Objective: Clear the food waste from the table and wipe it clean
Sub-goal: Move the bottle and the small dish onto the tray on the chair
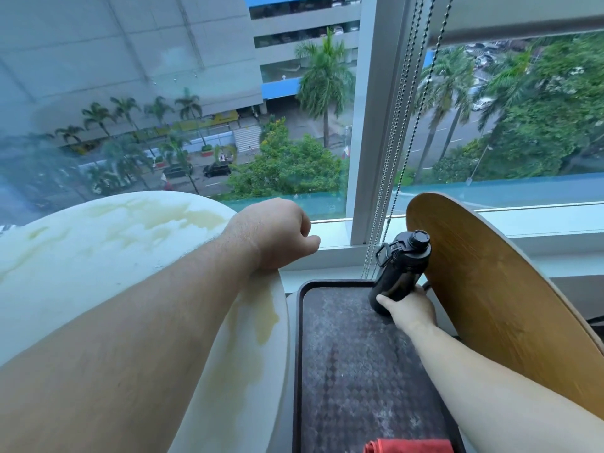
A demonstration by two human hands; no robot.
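A round white table (98, 256) fills the left side, marked with yellowish spill stains (183, 217) at its far part and more along its right edge (264, 318). My left arm lies across it, and my left hand (274, 233) hangs over the far right edge with fingers curled under; nothing shows in it. To the right and lower, a dark textured tray (298, 354) carries a red cloth (408, 446) at its near end. My right hand (411, 310) grips the lower part of a black bottle (403, 266), tilted at the tray's far right corner.
A curved wooden chair back (490, 289) rises just right of the bottle and my right arm. Bead chains (392, 158) from a blind hang down to the white window sill (333, 253) behind the tray. A large window runs along the far side.
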